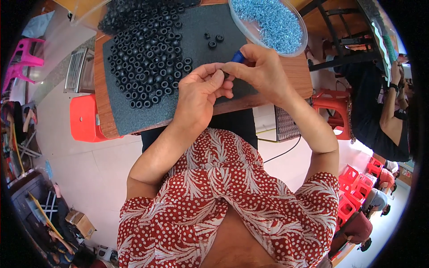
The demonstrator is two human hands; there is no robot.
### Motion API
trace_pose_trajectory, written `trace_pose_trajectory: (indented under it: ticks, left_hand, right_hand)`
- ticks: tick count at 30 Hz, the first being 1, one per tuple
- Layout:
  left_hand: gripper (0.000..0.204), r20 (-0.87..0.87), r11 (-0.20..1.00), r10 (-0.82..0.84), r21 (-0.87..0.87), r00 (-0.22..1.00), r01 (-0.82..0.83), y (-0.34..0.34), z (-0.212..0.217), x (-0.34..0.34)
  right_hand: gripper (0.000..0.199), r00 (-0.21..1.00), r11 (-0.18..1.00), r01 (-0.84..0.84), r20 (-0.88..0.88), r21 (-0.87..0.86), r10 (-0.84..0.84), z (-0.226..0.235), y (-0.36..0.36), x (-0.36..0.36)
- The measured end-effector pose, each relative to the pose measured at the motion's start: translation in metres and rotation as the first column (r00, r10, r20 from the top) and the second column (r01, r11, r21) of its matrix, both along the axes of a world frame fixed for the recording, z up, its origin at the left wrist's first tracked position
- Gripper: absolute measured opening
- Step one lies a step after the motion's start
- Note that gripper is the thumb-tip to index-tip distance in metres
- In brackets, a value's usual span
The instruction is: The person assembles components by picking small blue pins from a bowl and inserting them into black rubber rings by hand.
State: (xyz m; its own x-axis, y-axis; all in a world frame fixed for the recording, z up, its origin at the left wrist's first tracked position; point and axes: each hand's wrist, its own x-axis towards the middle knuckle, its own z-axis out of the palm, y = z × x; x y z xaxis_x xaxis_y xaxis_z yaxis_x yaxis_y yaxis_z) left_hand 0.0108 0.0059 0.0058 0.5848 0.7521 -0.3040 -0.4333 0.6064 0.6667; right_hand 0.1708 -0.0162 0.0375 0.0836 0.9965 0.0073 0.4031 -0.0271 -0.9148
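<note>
My left hand point(199, 92) is closed in a pinch over the near edge of the table. Between its fingertips shows a small dark piece point(225, 75), mostly covered by fingers, which looks like one of the black rings. Opposite it, my right hand point(267, 73) is closed too, its thumb meeting the left fingertips. A small blue thing point(238, 57) shows at the right index finger; whether it is held or worn on the finger I cannot tell. Left of my hands lies a wide heap of round black hollow rings point(149, 67). Several loose black pieces point(212, 44) lie just beyond my hands.
A dark grey mat point(134, 121) covers much of the wooden table point(102, 105). At the far right stands a round clear tub point(305, 42) of small shiny blue pieces point(272, 22). Red stools point(84, 117) flank the table. A person point(373, 98) in dark clothes works at the right.
</note>
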Motion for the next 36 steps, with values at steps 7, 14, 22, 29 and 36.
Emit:
trace_pose_trajectory:
  ticks: [7,14,22,29,36]
  left_hand:
    - [0.018,0.093,1.000,-0.001,0.006,0.996,0.000,0.000,-0.005,-0.011]
    - [0.019,0.092,0.999,-0.034,0.004,0.995,0.034,-0.001,-0.007,-0.011]
    - [0.019,0.102,1.000,-0.013,0.011,0.995,0.012,-0.002,-0.010,-0.009]
    - [0.020,0.127,1.000,-0.026,0.012,0.992,0.025,0.000,-0.014,-0.007]
    - [0.020,0.208,0.999,-0.028,-0.012,0.978,0.032,0.007,-0.014,-0.008]
  right_hand:
    - [0.027,0.945,0.993,-0.032,0.328,0.116,-0.008,0.010,0.018,0.007]
    - [0.016,0.528,0.858,-0.262,0.810,0.442,-0.256,-0.019,0.076,-0.004]
    - [0.014,0.351,0.894,-0.365,0.928,0.259,-0.125,-0.024,0.090,-0.015]
    - [0.019,0.647,0.871,-0.290,0.752,0.396,-0.127,-0.001,0.068,0.007]
    - [0.019,0.979,0.985,-0.110,0.186,0.137,0.083,0.016,0.008,0.017]
